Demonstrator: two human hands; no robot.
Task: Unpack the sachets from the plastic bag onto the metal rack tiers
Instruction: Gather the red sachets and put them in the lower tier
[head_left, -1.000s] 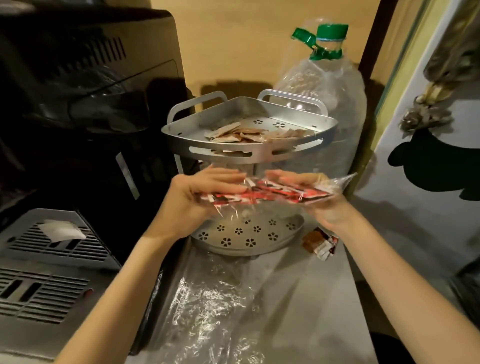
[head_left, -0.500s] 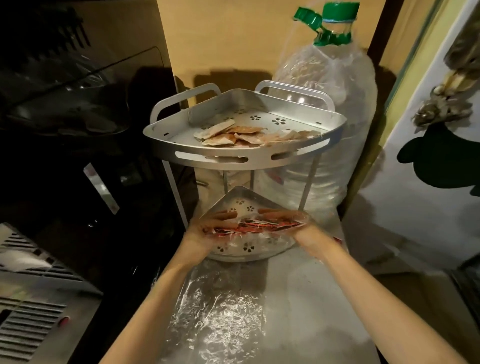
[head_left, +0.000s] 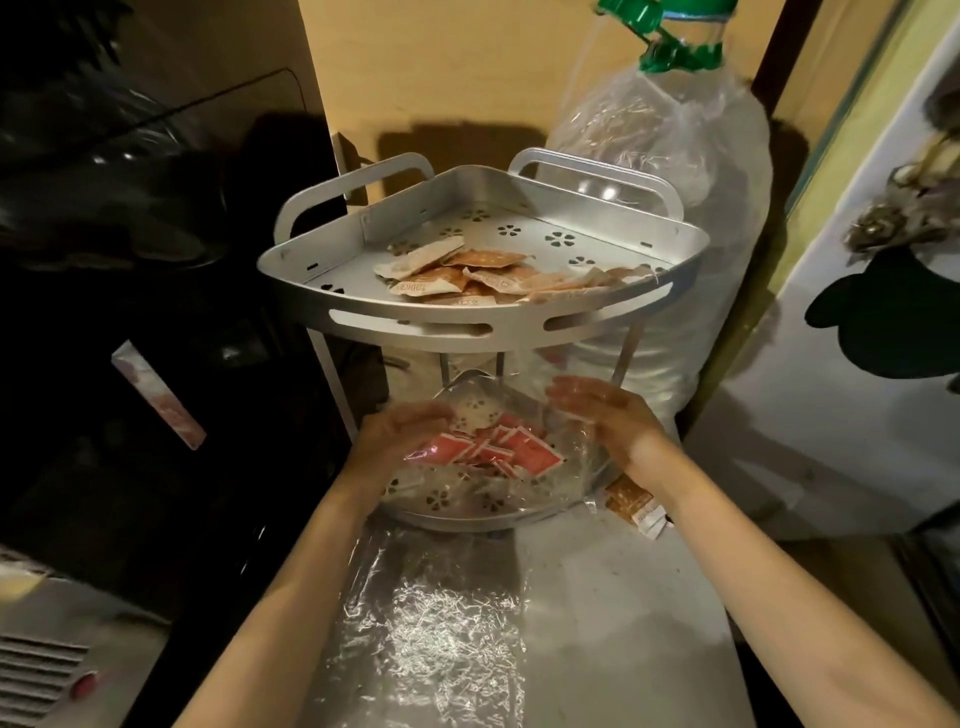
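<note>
Two-tier metal rack (head_left: 363, 321) stands at the far end of the worktop (head_left: 613, 597), corner-shaped, with perforated flower-pattern shelves. Upper tier: a loose pile of brown and tan sachets (head_left: 467, 273), spread from centre toward the right rim. Lower tier (head_left: 452, 512): red sachets (head_left: 498, 449) lying in a heap near its middle, seen through the clear plastic bag (head_left: 576, 467), which drapes over that tier and trails past its right edge. Left hand (head_left: 402, 434) at the left side of the heap, fingers curved inward and touching the film; motion blur, so cannot tell whether it pinches the bag or only rests against it. Right hand (head_left: 605, 410) raised above the right side of the lower tier, fingers fairly straight and spread, film stretched across them; a firm grasp cannot be made out. One brown sachet (head_left: 631, 501) lies on the worktop just beside the rack's right near edge, apart from the tiers. Crumpled clear film (head_left: 441, 634) lies on the worktop near the person. Large clear water bottle with green cap (head_left: 670, 171), wrapped in plastic, stands behind the rack to the right. Dark appliance (head_left: 156, 260) at left.
</note>
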